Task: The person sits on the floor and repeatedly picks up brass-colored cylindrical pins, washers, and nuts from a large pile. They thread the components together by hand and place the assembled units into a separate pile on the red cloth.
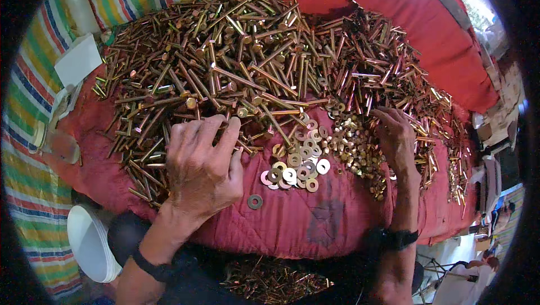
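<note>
A big heap of long brass-coloured bolts (236,57) covers a red cloth (304,215). My left hand (202,164) lies palm down on the near left edge of the heap, fingers spread over the bolts. A small pile of flat washers (295,161) sits just right of it, with one washer (255,201) lying apart. My right hand (396,139) rests on a pile of small nuts (354,147), fingers curled among them and the shorter bolts (382,63). Whether either hand pinches a piece is hidden.
A striped cloth (28,136) runs along the left side. A white bowl (90,243) stands at the lower left, a white card (79,60) at the upper left. More bolts (270,279) lie in a dark container in my lap. Clutter fills the right edge.
</note>
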### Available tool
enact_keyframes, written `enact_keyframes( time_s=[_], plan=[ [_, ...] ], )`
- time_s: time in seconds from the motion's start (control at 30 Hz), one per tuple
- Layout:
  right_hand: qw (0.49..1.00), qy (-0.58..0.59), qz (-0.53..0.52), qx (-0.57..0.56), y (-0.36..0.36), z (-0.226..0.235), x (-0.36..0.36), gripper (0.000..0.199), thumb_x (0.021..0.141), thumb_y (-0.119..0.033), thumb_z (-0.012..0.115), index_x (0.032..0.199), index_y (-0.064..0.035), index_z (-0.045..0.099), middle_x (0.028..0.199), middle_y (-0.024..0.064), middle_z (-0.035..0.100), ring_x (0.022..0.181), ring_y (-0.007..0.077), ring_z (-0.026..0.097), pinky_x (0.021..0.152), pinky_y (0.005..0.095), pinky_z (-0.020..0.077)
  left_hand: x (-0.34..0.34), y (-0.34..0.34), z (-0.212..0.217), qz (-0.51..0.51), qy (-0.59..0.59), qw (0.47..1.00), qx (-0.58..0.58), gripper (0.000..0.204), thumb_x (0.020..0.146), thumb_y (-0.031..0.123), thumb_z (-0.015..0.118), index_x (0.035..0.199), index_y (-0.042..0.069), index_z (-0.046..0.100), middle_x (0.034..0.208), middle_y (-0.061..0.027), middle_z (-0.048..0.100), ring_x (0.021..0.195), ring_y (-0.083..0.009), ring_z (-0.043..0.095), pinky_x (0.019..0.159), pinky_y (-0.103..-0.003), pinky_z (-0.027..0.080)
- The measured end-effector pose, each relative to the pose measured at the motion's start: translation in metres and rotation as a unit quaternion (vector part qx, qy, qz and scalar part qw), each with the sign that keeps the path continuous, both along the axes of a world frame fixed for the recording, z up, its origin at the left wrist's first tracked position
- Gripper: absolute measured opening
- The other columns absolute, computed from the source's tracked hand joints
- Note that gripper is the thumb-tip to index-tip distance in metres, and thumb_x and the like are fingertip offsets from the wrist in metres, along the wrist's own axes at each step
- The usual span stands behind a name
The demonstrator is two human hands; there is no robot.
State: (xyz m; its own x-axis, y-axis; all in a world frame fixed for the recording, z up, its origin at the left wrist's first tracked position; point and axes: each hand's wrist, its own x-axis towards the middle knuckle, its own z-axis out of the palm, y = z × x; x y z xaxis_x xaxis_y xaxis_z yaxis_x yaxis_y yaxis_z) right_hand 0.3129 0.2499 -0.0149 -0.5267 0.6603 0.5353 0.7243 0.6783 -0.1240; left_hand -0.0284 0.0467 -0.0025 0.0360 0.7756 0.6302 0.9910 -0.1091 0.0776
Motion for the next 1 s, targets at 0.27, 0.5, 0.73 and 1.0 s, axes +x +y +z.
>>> enact_keyframes(
  time_s=[0.27,0.5,0.73,1.0],
  plan=[
    [0.991,-0.131,0.001,0.030,0.013,0.005,-0.001,0.030,0.083,0.001,0.067,0.108,-0.0094,0.081,0.110,0.0095,0.073,0.103,0.0316,0.067,0.087,0.0431,0.0572,-0.011,0.002,-0.016,-0.057,-0.030,0.996,-0.055,0.043,0.070,-0.004,0.067,0.113,-0.002,0.072,0.123,-0.0175,0.064,0.108,-0.0390,0.062,0.096,-0.049,0.052],
    [0.989,-0.135,0.052,0.026,0.017,0.007,-0.004,0.034,0.082,-0.002,0.073,0.115,-0.0085,0.078,0.107,0.0097,0.073,0.100,0.0311,0.065,0.085,0.0429,0.0559,-0.010,-0.009,-0.009,-0.096,-0.062,0.991,0.071,0.035,0.072,-0.013,0.069,0.106,-0.004,0.073,0.110,-0.0162,0.070,0.097,-0.0357,0.070,0.085,-0.043,0.059],
    [0.984,-0.142,0.060,0.093,0.017,0.002,-0.009,0.042,0.080,-0.003,0.075,0.122,-0.0058,0.073,0.109,0.0089,0.072,0.101,0.0314,0.064,0.086,0.0439,0.0543,-0.013,-0.002,-0.002,-0.110,-0.220,0.967,0.069,0.027,0.079,-0.009,0.075,0.105,0.000,0.075,0.107,-0.0128,0.073,0.092,-0.0317,0.071,0.082,-0.040,0.060],
    [0.978,-0.161,0.080,0.105,0.016,0.001,-0.018,0.039,0.082,0.001,0.069,0.121,-0.0027,0.071,0.108,0.0116,0.070,0.106,0.0310,0.065,0.089,0.0455,0.0547,-0.006,0.024,-0.022,-0.109,-0.083,0.991,0.001,0.038,0.078,-0.004,0.067,0.113,0.004,0.076,0.112,-0.0126,0.070,0.106,-0.0339,0.066,0.091,-0.044,0.056]
  ],
)
